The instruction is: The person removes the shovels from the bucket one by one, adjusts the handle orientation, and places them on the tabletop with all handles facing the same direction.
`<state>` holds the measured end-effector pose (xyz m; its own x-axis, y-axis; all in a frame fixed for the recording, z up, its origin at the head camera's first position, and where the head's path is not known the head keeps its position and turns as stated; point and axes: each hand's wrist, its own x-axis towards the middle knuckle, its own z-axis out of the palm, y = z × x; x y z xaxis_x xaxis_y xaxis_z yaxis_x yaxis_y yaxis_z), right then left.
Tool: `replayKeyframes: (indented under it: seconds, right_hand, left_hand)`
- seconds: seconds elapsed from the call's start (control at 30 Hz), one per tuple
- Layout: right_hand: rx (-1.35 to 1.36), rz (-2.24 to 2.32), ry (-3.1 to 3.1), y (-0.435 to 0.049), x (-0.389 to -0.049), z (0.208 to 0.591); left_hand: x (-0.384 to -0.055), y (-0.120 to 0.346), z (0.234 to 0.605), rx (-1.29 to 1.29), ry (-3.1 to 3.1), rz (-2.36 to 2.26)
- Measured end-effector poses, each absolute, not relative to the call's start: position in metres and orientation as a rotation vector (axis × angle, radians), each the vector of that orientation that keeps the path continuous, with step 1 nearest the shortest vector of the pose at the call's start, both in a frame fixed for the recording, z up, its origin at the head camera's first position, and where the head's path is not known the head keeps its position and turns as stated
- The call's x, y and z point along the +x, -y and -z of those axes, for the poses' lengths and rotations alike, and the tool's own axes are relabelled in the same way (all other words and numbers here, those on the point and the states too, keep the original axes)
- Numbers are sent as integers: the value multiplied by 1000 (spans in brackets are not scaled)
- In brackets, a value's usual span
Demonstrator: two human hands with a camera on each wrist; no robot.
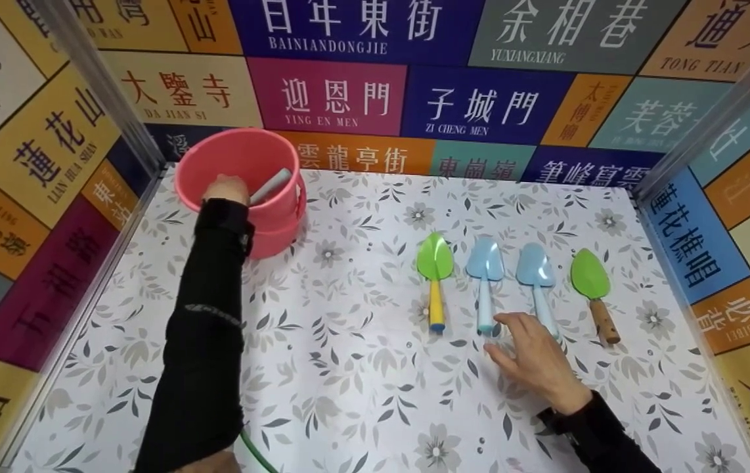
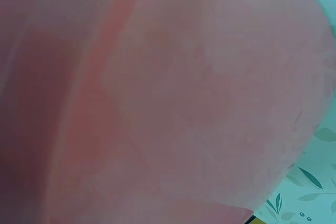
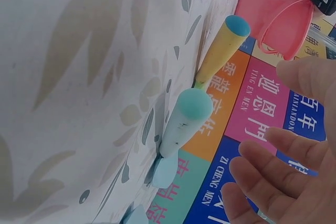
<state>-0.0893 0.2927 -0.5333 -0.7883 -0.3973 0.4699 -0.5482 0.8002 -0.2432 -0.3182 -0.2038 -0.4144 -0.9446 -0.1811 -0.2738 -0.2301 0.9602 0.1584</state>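
My left hand [image 1: 226, 188] reaches down into a pink bucket [image 1: 275, 233] at the back left; its fingers are hidden inside. Beside it, a grey rod-like handle [image 1: 271, 186] leans in the bucket. My right hand [image 1: 536, 363] hovers with relaxed, spread fingers near the handle ends of two light-blue trowels, the left one [image 1: 485, 263] and the right one [image 1: 535, 269]. In the right wrist view, its palm and fingers [image 3: 302, 156] hold nothing. A green trowel with a yellow handle [image 1: 436, 263] lies to the left, and a green one with a brown handle [image 1: 590, 276] to the right.
The table [image 1: 349, 315] has a leaf-and-flower patterned cover. Panels with large lettering [image 1: 332, 95] wall it in at the back and both sides. A green cord [image 1: 257, 453] shows at the front edge near my left sleeve.
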Motion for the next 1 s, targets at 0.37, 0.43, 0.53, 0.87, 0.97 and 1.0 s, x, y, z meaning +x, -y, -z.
replayKeyframes:
  seconds: [0.37, 0.43, 0.53, 0.87, 0.97, 1.0]
  right_hand:
    - [700, -509, 2596, -292, -88, 532]
    - [691, -506, 2607, -292, -87, 532]
    - [682, -507, 2617, -292, -86, 532]
    - [711, -510, 2588, -293, -87, 529]
    - [710, -508, 2585, -294, -86, 529]
    - [709, -507, 2585, -294, -86, 529]
  left_hand:
    - [-316, 203, 416, -406, -3004, -241]
    - [-315, 203, 414, -390, -3028, -207]
    - [-313, 204, 411, -344, -3060, -157]
    - [-301, 214, 392, -116, -3187, -109]
    - [-293, 218, 386, -77, -3236, -145]
    - [-290, 219, 385, -60, -3250, -155]
